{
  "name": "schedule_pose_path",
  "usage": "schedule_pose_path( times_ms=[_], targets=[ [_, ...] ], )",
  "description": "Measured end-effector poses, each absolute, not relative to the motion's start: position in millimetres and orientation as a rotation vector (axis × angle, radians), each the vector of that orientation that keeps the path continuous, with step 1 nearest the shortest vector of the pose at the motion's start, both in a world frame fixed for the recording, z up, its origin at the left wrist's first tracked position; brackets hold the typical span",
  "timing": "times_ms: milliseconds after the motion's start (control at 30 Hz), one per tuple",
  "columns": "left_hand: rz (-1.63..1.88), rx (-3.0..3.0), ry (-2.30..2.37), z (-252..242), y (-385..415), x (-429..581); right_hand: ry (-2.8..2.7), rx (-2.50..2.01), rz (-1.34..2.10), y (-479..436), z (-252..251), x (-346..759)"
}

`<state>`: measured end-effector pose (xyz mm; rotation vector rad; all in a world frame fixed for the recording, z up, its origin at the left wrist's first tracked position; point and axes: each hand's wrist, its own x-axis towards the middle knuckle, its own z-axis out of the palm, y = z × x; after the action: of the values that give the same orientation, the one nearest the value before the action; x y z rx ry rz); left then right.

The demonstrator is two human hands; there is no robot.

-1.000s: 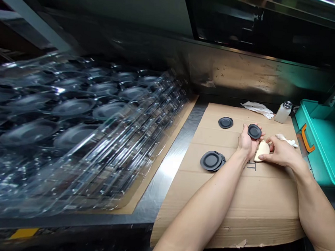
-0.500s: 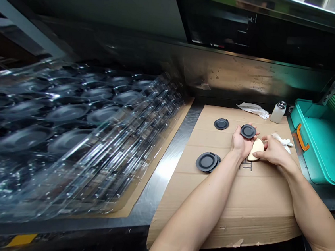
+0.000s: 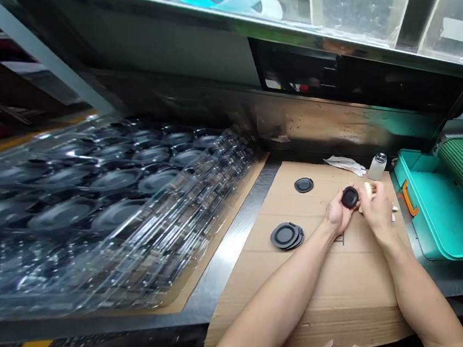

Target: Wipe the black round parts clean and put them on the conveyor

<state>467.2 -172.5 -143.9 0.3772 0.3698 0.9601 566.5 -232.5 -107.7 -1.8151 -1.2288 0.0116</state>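
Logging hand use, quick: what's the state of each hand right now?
Left hand: holding a black round part.
Right hand: holding a cream-coloured pad, partly hidden.

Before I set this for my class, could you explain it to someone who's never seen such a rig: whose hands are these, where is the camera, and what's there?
There is no robot here: these are one person's bare hands, seen by a camera worn on the head, looking forward and down. The left hand holds a small black piece; the right hand, close beside it, holds a pale pad, partly hidden by the fingers. On the cardboard lie a single black disc and a few overlapping discs. Beyond are a white glove or cloth and a metal-capped bottle. Clear trays fill the left; a teal bin sits right.
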Motion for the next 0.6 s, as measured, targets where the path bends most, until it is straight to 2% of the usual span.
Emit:
schedule_pose_path(
  times_ms=[167,400,600],
  targets=[
    [0.91,0.342,0.362,-142,-177,471,-1.754,-1.707,0.041,-232,-119,544],
    [0.882,0.371,0.298,-143,-174,470,-1.591,-1.67,-0.016,-231,-122,572],
    [0.911,0.331,0.351,-142,-175,469,-1.519,-1.894,-0.024,-232,-132,563]
  ],
)
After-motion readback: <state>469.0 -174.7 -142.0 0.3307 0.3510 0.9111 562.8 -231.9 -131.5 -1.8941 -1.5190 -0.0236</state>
